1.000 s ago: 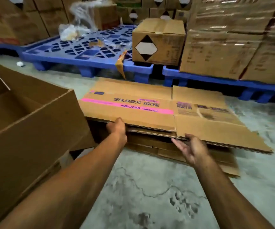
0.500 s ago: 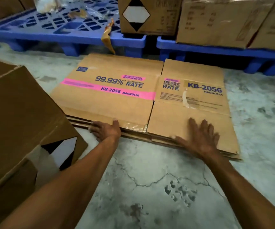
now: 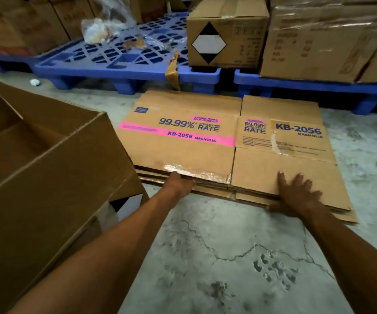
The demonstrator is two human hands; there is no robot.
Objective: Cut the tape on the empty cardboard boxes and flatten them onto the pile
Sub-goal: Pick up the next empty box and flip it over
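Observation:
A flattened cardboard box (image 3: 183, 146) with a pink stripe and blue "KB-2056" print lies on top of a low pile of flat cardboard (image 3: 296, 205) on the concrete floor. Clear tape shines along its near edge. My left hand (image 3: 178, 183) touches that near edge at the tape, fingers curled against the pile's side. My right hand (image 3: 298, 192) lies flat with fingers spread on the box's right near flap. An open, upright cardboard box (image 3: 47, 168) stands at the left, close to my left arm.
Blue plastic pallets (image 3: 124, 64) line the back. One carries a closed box with a diamond label (image 3: 226, 35); wrapped cartons (image 3: 323, 41) sit on the right pallet. Crumpled plastic wrap (image 3: 101, 30) lies on the left pallet. Cracked concrete floor (image 3: 228, 257) spreads in front.
The flattened box has come down from a raised tilt onto the pile. My right hand moved from gripping its edge to pressing flat on top. My left hand stays at the near edge.

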